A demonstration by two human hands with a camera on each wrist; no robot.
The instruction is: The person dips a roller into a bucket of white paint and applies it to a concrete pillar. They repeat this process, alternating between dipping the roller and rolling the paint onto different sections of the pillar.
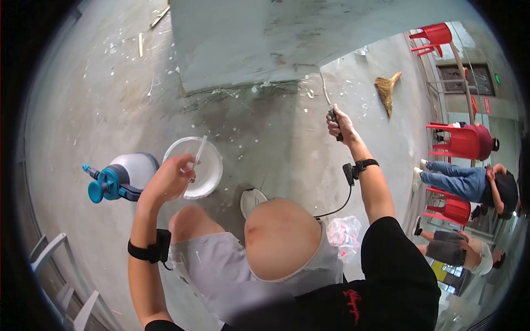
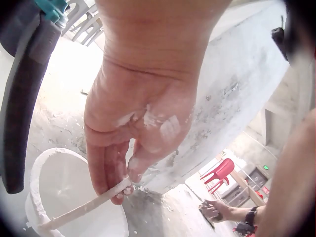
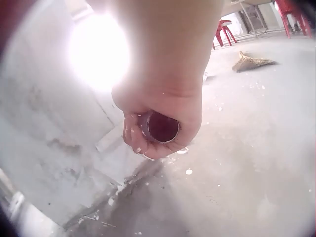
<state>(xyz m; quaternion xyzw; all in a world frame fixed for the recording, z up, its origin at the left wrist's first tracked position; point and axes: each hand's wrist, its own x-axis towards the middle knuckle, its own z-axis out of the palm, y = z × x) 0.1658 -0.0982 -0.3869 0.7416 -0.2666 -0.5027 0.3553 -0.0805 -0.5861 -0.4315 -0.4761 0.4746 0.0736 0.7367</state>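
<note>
My left hand [image 1: 175, 175] pinches the white handle [image 2: 94, 203] of a white bucket [image 1: 211, 179] between thumb and fingers, over the bucket's opening. White smears mark the palm in the left wrist view. Out in front, my right hand [image 1: 343, 126] grips the dark handle [image 3: 163, 129] of a paint roller, whose hollow butt end shows in the right wrist view. A thin bent rod [image 1: 324, 88] runs from it to the pale roller sleeve [image 3: 111, 138], which overlaps the lower edge of a grey-white painted block [image 1: 237, 49].
A white pump sprayer [image 1: 135, 168] with a blue top stands left of the bucket. The wet, paint-spotted floor holds a straw broom head [image 1: 387, 94] and a plastic bag [image 1: 343, 234]. Red chairs [image 1: 455, 142] and several people are at the right; grey chairs [image 1: 66, 276] at lower left.
</note>
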